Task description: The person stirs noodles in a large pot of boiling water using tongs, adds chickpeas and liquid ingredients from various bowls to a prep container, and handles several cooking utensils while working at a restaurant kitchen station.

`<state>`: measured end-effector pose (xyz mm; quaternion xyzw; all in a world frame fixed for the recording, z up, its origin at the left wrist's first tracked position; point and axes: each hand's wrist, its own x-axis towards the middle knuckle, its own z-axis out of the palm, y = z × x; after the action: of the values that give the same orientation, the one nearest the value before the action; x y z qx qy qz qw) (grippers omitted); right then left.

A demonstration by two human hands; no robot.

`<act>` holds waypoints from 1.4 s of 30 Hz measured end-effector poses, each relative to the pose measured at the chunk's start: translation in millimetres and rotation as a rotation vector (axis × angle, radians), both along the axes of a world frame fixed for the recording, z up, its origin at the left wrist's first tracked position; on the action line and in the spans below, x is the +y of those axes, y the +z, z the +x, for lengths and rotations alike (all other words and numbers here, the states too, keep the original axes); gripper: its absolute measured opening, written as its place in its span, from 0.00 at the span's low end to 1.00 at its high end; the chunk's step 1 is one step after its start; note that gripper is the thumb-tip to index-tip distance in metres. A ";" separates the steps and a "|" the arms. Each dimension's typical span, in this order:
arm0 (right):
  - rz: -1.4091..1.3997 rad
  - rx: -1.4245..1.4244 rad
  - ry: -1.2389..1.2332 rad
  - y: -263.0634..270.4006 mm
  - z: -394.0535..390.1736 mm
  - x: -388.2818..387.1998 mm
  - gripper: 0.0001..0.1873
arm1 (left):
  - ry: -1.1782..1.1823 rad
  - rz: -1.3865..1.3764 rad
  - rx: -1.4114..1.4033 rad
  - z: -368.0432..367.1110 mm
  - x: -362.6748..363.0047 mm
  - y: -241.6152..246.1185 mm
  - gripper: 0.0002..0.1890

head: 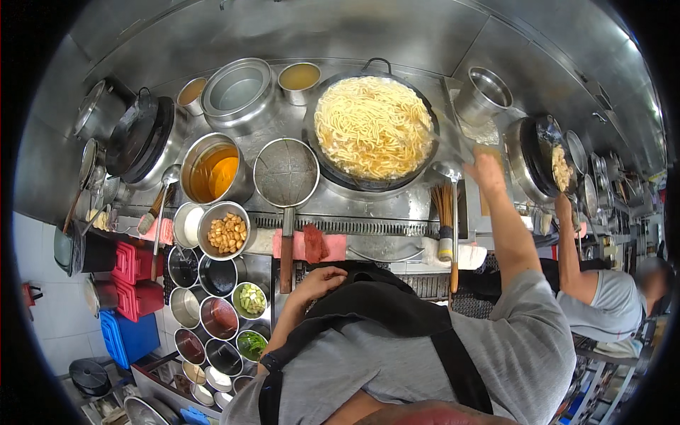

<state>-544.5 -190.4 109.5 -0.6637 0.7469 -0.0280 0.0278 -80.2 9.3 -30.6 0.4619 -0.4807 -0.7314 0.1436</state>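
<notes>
A large black wok [435,114] at the centre back is heaped with thick yellow noodles [374,127] in bubbling liquid. To its right, my right hand [486,170] grips a blurred metal utensil [449,139], probably a wok spatula, whose far end reaches the wok's right side. The shape of that utensil is smeared. My left hand [321,281] rests low against my black apron [372,308], seemingly holding nothing, its fingers loosely bent. In front of the wok, a round wire strainer [287,172] lies with its wooden handle over the counter edge.
Left stand a pot of orange oil [212,167] and a bowl of fried chunks [227,234]. Several ingredient tins [219,317] sit lower left. A ladle [454,223] and bamboo brush [442,223] lie by my right arm. At far right, a co-worker [605,297] holds another wok [550,138].
</notes>
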 end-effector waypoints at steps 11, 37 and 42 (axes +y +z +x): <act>0.192 0.297 0.301 -27.6 -16.6 -189.8 0.22 | 0.329 0.241 -0.318 28.7 61.4 -25.2 0.13; 0.116 -0.164 0.328 -40.6 44.6 -138.1 0.22 | 0.794 0.479 -0.370 100.0 218.7 -262.4 0.12; 0.091 -0.139 0.351 -9.8 61.7 -101.7 0.24 | -0.166 -0.518 -0.878 120.7 236.9 -286.3 0.20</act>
<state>-482.7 -292.2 99.7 -0.7785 0.6163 -0.0349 0.1136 40.5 246.2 -316.8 0.6350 -0.6960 -0.3345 -0.0209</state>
